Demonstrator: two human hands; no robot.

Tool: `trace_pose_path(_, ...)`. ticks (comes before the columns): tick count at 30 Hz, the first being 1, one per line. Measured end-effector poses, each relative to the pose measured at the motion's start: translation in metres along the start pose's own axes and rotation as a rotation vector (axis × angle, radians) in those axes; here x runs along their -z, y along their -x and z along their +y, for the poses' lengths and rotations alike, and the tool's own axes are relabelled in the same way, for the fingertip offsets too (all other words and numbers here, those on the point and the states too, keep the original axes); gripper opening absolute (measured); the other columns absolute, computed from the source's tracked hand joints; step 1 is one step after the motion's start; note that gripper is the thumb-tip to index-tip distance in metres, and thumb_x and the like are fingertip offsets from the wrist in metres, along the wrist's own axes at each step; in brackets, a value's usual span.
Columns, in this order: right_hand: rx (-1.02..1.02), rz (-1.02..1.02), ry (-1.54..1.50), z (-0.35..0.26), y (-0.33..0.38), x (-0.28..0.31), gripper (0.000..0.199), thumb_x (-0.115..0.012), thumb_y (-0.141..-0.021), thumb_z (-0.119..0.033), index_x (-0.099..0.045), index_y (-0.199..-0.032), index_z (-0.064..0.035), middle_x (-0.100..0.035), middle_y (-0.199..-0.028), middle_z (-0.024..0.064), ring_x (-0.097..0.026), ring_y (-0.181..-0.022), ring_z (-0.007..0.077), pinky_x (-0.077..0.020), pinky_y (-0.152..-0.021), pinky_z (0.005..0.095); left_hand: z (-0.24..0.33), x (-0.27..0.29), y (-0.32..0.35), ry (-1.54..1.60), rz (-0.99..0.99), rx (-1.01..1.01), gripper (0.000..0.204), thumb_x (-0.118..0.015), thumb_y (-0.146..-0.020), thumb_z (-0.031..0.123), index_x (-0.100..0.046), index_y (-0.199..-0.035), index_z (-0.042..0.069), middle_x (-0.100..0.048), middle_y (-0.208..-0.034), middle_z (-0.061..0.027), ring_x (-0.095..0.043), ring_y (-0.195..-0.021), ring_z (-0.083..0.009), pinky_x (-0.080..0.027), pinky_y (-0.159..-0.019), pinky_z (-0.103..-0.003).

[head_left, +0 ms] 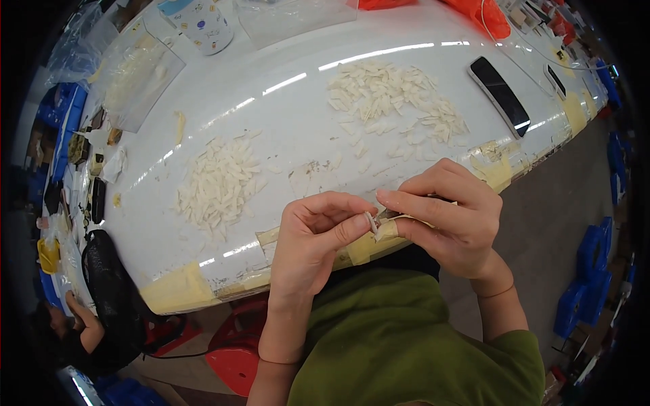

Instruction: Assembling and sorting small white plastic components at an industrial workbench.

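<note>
At the table's near edge, my left hand [318,233] pinches a small flat white piece [371,222] between thumb and fingertip. Right beside it, my right hand [450,210] is closed round a slim dark hand tool [441,198], its tip close to the white piece. Most of that tool is hidden by my fingers, so its kind cannot be made out. Pale yellow tape [386,231] shows at a fingertip of my right hand. Beyond my hands lie two loose piles of similar thin white pieces, one pile [218,183] to the left and a larger pile [382,91] farther right.
A phone [500,96] lies on the white table [284,128] at the right. Yellow tape [179,287] covers the table's edge. At the back left stand a patterned cup [201,28] and a clear plastic box [145,81]. Below is a red stool [235,355]; another person's arm [84,321] shows far left.
</note>
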State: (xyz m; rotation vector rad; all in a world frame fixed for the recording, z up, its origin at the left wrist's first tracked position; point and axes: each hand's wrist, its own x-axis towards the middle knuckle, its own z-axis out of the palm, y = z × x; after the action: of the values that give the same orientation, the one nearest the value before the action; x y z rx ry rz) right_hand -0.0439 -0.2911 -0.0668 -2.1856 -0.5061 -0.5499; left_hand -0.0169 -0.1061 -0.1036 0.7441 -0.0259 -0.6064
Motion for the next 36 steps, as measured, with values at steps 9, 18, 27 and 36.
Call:
trace_pose_path(9,0.053,0.024,0.050,-0.004,0.002,-0.001,0.028,-0.073,-0.063,-0.005,-0.075,-0.092,-0.0053,-0.065,-0.079,0.0037,-0.049,-0.066,0.0142,-0.0440,-0.060,0.0241,-0.007,0.004,-0.004,0.149,-0.097,0.057,0.013,-0.064,-0.081,-0.009,-0.068,-0.091,-0.001,-0.066,-0.089,-0.0086,-0.059,-0.081,-0.0138,-0.046,-0.078,-0.021)
trace_pose_path(18,0.025,0.012,0.033,-0.004,0.002,-0.001,0.027,-0.073,-0.063,-0.005,-0.076,-0.090,-0.0059,-0.065,-0.078,0.0031,-0.049,-0.066,0.0145,-0.0448,-0.060,0.0244,-0.012,0.005,-0.006,0.214,-0.123,0.109,0.012,-0.064,-0.081,-0.009,-0.068,-0.089,-0.001,-0.065,-0.088,-0.0079,-0.056,-0.081,-0.0132,-0.044,-0.076,-0.020)
trace_pose_path(27,0.041,0.023,0.033,-0.004,0.004,-0.002,0.026,-0.073,-0.063,-0.004,-0.075,-0.089,-0.0055,-0.065,-0.077,0.0030,-0.049,-0.065,0.0143,-0.0446,-0.060,0.0239,-0.013,0.004,-0.003,0.265,-0.127,0.149,0.012,-0.065,-0.081,-0.008,-0.068,-0.089,-0.001,-0.065,-0.089,-0.0080,-0.056,-0.080,-0.0128,-0.043,-0.075,-0.020)
trace_pose_path(36,0.032,0.000,0.027,-0.005,0.003,0.000,0.025,-0.073,-0.063,-0.004,-0.075,-0.088,-0.0054,-0.065,-0.077,0.0033,-0.049,-0.065,0.0143,-0.0446,-0.060,0.0239,-0.012,0.005,-0.002,0.257,-0.130,0.155,0.012,-0.065,-0.082,-0.007,-0.068,-0.091,-0.001,-0.065,-0.090,-0.0084,-0.057,-0.082,-0.0131,-0.045,-0.077,-0.020)
